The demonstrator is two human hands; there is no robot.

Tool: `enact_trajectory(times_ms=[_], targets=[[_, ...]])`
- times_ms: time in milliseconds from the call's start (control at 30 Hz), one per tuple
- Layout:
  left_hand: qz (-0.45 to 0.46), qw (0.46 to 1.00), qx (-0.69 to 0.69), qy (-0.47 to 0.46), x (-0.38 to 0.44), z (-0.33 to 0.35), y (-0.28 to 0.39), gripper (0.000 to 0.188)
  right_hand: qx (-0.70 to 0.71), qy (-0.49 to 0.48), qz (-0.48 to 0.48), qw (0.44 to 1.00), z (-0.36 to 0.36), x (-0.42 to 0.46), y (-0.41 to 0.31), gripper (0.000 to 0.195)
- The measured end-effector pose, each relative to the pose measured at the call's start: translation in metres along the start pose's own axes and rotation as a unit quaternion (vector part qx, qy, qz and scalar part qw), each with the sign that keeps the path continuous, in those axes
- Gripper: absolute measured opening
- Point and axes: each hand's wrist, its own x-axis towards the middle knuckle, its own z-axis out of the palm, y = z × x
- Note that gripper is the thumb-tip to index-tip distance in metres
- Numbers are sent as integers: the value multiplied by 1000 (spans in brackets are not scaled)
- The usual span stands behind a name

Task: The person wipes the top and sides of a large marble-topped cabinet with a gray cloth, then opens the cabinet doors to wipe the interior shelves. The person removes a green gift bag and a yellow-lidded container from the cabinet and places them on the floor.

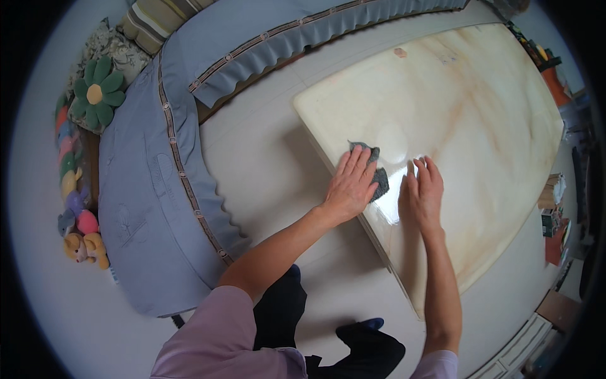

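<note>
My left hand (350, 189) lies flat on a dark grey cloth (380, 184), near the left edge of a cream marbled tabletop (492, 156). Parts of the cloth stick out past the fingertips and beside the thumb; the rest is hidden under the palm. To the right, my right hand (426, 194) is over the same tabletop with its fingers slightly bent and apart, and I see nothing in it. A bright light reflection shows on the surface between the two hands.
A sofa with a blue cover (151, 203) runs along the left and far side. On it are a green flower cushion (94, 94), a striped cushion (163, 21) and plush toys (85, 248). Boxes (551, 222) stand beyond the table's right side. Pale floor (255, 161) separates sofa and table.
</note>
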Motion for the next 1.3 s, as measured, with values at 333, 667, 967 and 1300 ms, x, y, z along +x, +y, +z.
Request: enact_trajectory(times_ms=[333, 667, 967, 1300], targets=[[-257, 962, 83, -43, 107, -21, -150, 42, -178, -9, 39, 983, 21, 11, -23, 36], [-301, 951, 44, -49, 89, -29, -159, 40, -143, -31, 75, 986, 17, 17, -22, 38], [-145, 979, 116, -82, 247, 50, -120, 49, -111, -58, 101, 987, 14, 17, -22, 37], [213, 924, -22, -316, 174, -27, -120, 54, -107, -61, 120, 985, 17, 17, -17, 37]])
